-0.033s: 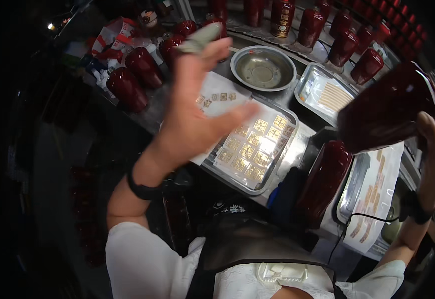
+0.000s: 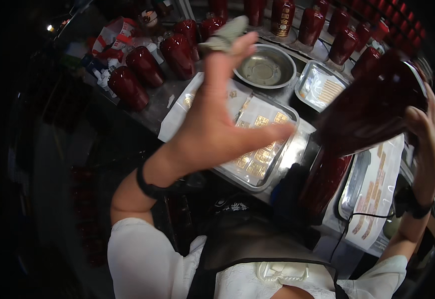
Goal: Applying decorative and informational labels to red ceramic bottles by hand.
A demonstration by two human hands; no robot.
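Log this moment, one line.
left hand: open, over metal tray | right hand: holding tilted red bottle | on tray: gold pieces

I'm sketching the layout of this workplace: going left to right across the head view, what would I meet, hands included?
Dark red bottle at the bench's left side → left hand → small metal tray → held dark red bottle → right hand.

Bowl point(image 2: 285, 64) sits behind the big tray point(image 2: 258, 189), smaller tray point(image 2: 307, 82) just right of it. Bottles point(image 2: 283, 19) behind both, more over left.
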